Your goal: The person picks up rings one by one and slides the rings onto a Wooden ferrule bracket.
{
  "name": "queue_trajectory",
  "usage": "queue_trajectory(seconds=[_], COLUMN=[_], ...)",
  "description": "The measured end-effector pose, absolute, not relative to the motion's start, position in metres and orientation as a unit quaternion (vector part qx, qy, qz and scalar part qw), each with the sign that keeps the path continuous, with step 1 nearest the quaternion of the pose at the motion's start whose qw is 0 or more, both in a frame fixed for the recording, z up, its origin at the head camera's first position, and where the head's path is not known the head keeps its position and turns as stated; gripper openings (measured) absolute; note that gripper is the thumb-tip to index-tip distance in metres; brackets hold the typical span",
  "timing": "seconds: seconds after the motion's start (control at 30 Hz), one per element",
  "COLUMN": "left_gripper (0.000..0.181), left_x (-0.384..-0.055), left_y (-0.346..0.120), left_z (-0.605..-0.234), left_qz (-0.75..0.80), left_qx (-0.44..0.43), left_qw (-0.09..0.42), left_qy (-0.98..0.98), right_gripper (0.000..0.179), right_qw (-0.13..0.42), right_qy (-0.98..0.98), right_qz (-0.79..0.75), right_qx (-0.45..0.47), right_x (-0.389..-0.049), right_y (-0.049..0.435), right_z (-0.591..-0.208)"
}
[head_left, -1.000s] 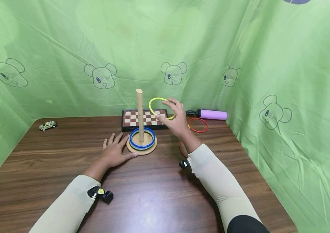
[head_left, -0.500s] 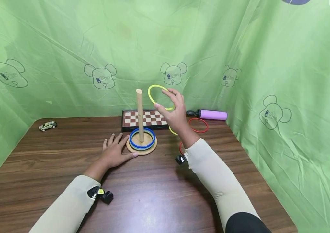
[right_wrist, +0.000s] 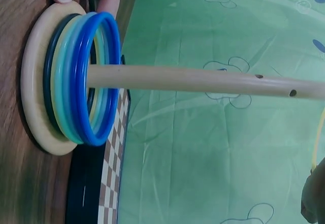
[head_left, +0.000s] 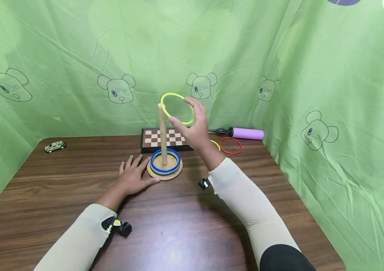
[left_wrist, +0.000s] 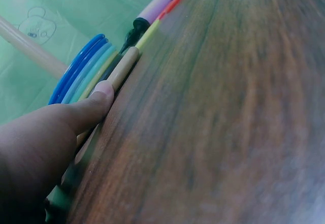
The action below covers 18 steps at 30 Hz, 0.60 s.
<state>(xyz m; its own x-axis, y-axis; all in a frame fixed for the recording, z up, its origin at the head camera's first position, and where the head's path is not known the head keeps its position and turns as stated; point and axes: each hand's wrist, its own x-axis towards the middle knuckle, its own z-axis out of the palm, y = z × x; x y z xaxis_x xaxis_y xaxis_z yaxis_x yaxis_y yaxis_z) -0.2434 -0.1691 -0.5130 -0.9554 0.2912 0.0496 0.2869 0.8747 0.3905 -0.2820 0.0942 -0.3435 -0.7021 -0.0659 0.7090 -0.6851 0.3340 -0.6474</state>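
My right hand (head_left: 195,126) pinches a yellow ring (head_left: 173,93) between thumb and fingers, tilted beside the top of an upright wooden peg (head_left: 163,137). In the head view the ring's left side overlaps the peg top; whether it is around the peg I cannot tell. Several stacked rings, with a blue ring (right_wrist: 80,82) uppermost, circle the peg above its round wooden base (right_wrist: 31,87). My left hand (head_left: 132,180) lies on the table with fingers spread, thumb and forefinger against the base. In the left wrist view the thumb (left_wrist: 96,102) presses the base's edge.
A checkered game board (head_left: 152,138) lies behind the peg. To the right are a red ring (head_left: 230,152), another yellow ring (head_left: 217,145), partly hidden, and a purple hand pump (head_left: 247,133). A toy car (head_left: 55,146) stands at the far left. Green curtains (head_left: 76,56) surround the table.
My right hand has raised the yellow ring and moved it left, up to the peg's top. The left hand has stayed at the base.
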Motion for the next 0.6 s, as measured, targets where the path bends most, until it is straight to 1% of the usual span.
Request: queue_trajectory(seconds=[0.33,0.6], left_gripper=[0.111,0.112], left_x=[-0.243,-0.243], left_y=[-0.170,-0.170], left_z=[-0.514,-0.513], left_qz=[0.201,0.200], left_qx=[0.150,0.150], left_qw=[0.008,0.006], left_qy=[0.968,0.968], right_gripper=[0.083,0.086], right_qw=[0.251,0.223], right_qy=[-0.796,-0.808], right_qz=[0.496,0.487], right_qx=[0.238,0.246], right_x=[-0.278,-0.277], right_y=[0.082,0.080], right_z=[-0.355,-0.372])
